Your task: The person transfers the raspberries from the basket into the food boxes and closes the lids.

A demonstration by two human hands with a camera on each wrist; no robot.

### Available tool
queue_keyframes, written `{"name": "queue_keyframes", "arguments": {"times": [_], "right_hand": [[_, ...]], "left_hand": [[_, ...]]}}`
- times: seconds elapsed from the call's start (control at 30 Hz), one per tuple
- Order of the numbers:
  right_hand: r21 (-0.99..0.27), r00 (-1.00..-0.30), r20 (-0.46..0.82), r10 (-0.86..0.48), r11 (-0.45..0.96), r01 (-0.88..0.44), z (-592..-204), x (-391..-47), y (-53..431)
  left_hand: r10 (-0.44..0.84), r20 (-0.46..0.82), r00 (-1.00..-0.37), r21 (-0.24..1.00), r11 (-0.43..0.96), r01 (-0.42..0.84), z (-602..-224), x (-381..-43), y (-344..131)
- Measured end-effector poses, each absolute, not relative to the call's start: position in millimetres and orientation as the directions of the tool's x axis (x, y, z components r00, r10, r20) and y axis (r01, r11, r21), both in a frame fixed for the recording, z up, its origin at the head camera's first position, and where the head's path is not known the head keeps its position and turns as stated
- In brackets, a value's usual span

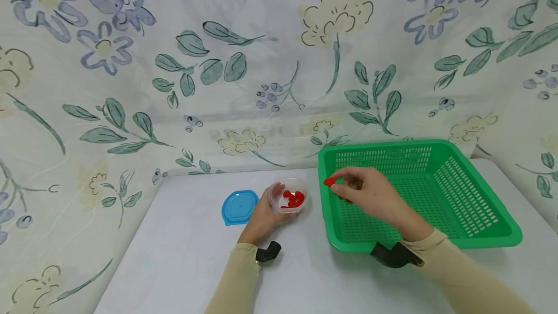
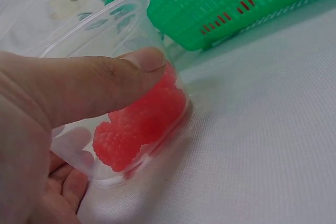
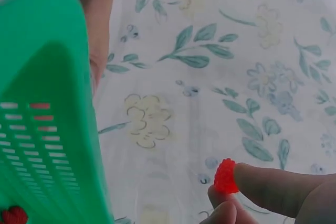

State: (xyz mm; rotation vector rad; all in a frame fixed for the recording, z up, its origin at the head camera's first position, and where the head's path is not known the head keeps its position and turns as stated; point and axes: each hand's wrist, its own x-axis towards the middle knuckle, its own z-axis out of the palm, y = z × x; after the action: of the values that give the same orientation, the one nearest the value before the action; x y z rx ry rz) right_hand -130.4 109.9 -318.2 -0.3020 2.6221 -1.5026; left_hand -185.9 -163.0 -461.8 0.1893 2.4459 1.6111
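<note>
My left hand grips a small clear plastic cup on the white table, thumb along its near side. Several red raspberries lie at the cup's bottom. Between thumb and fingertips, my right hand pinches one red raspberry, held above the left end of a green perforated basket. Inside that basket, partly hidden under the right hand, is more red fruit.
A blue lid lies flat on the white table, left of the cup. Behind the table hangs a flower-patterned cloth. The basket's raised wall stands just right of the cup.
</note>
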Motion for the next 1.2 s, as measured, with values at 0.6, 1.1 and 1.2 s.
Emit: {"name": "queue_keyframes", "arguments": {"times": [0.6,1.1,1.2], "right_hand": [[-0.884,-0.992,0.090,-0.084,0.453,-0.118,-344.4,-117.3,58.3],[-0.894,-0.985,0.171,-0.039,0.413,-0.172,-363.6,-121.1,12.6],[-0.890,-0.982,0.186,-0.033,0.418,-0.182,-366.0,-121.6,4.5]], "left_hand": [[0.206,-0.114,-0.972,0.916,0.400,-0.023,-462.4,-185.9,-162.7],[0.195,-0.091,-0.977,0.898,0.441,0.004,-462.0,-188.6,-160.7],[0.202,-0.085,-0.976,0.901,0.434,0.012,-461.6,-189.1,-161.4]]}}
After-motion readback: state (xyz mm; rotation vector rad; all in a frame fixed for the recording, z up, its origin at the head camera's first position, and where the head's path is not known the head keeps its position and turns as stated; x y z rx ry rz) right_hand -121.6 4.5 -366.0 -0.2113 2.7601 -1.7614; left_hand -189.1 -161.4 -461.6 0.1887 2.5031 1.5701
